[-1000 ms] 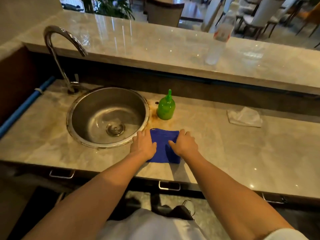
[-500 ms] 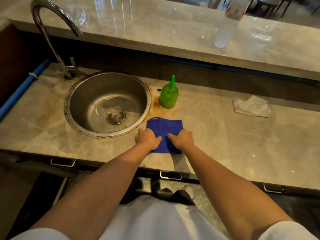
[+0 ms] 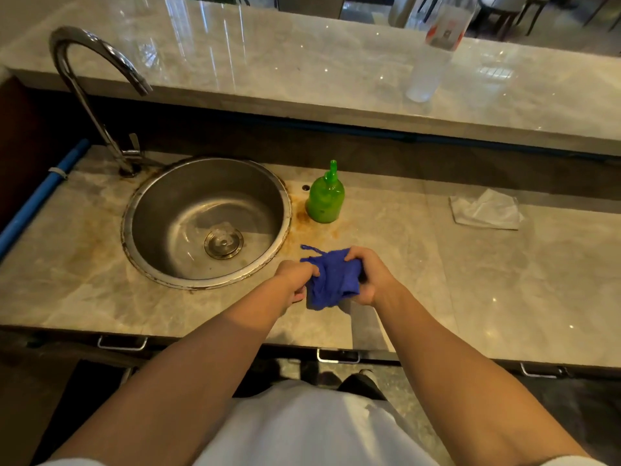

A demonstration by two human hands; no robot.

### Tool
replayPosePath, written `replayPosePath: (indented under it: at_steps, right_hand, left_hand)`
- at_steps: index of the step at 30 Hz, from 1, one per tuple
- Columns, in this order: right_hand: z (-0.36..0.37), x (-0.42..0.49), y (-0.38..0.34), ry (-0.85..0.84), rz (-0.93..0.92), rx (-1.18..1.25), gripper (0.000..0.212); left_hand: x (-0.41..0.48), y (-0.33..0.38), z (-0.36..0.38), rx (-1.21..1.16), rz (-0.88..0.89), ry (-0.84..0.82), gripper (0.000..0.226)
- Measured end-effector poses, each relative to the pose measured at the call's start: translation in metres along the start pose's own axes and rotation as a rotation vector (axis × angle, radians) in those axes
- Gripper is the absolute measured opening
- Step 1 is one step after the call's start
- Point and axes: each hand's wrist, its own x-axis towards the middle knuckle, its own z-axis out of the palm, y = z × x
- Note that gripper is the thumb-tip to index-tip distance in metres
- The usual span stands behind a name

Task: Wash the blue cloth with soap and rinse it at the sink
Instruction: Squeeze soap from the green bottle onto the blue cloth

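Note:
The blue cloth (image 3: pixel 331 280) hangs bunched between my two hands, lifted off the counter just right of the sink. My left hand (image 3: pixel 295 280) pinches its left edge. My right hand (image 3: pixel 368 275) grips its right side with curled fingers. A loose thread sticks out at the cloth's upper left. The round steel sink (image 3: pixel 161 210) lies to the left, with a drain in the middle and no water running. The curved tap (image 3: pixel 97 79) stands at its far left. A green soap bottle (image 3: pixel 325 196) stands upright behind the cloth, right of the sink rim.
A crumpled white tissue (image 3: pixel 484 210) lies on the marble counter (image 3: pixel 504 280) to the right. A clear plastic bottle (image 3: pixel 433 52) stands on the raised ledge behind. A blue pipe (image 3: pixel 37 203) runs along the left wall.
The cloth lay flat on the counter under both hands. Now both hands have gathered it and raised it off the surface, bunched together.

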Motion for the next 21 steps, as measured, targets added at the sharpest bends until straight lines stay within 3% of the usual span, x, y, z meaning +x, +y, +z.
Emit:
replayPosePath:
  at_steps: [2, 4, 6, 10, 13, 17, 19, 21]
  right_hand:
    - [-0.002, -0.003, -0.008, -0.074, -0.068, 0.103, 0.048]
    - [-0.001, -0.01, -0.017, -0.116, -0.116, 0.181, 0.05]
    - [-0.003, -0.012, -0.027, -0.155, -0.133, 0.22, 0.041]
    - [-0.002, -0.009, -0.045, -0.194, -0.117, 0.285, 0.047]
    - [-0.003, -0.004, -0.056, -0.227, -0.109, 0.332, 0.042]
    - [-0.005, 0.007, -0.069, -0.292, -0.079, 0.405, 0.043]
    - [-0.002, 0.012, -0.075, -0.332, -0.06, 0.41, 0.044]
    - [0.002, 0.017, -0.081, -0.367, -0.047, 0.398, 0.048]
  left_hand:
    - [-0.01, 0.016, -0.001, -0.242, -0.016, -0.166, 0.023]
    - [-0.02, 0.032, -0.003, -0.442, -0.02, -0.265, 0.027]
    - [-0.026, 0.048, -0.003, -0.474, -0.005, -0.298, 0.029]
    - [-0.024, 0.071, 0.004, -0.368, 0.053, -0.286, 0.028]
    - [-0.008, 0.083, 0.004, -0.192, 0.114, -0.088, 0.019]
    - [0.013, 0.109, -0.003, 0.141, 0.366, 0.445, 0.011]
    - [0.013, 0.13, -0.001, 0.226, 0.464, 0.527, 0.011]
    - [0.013, 0.152, 0.008, 0.273, 0.538, 0.507, 0.008]
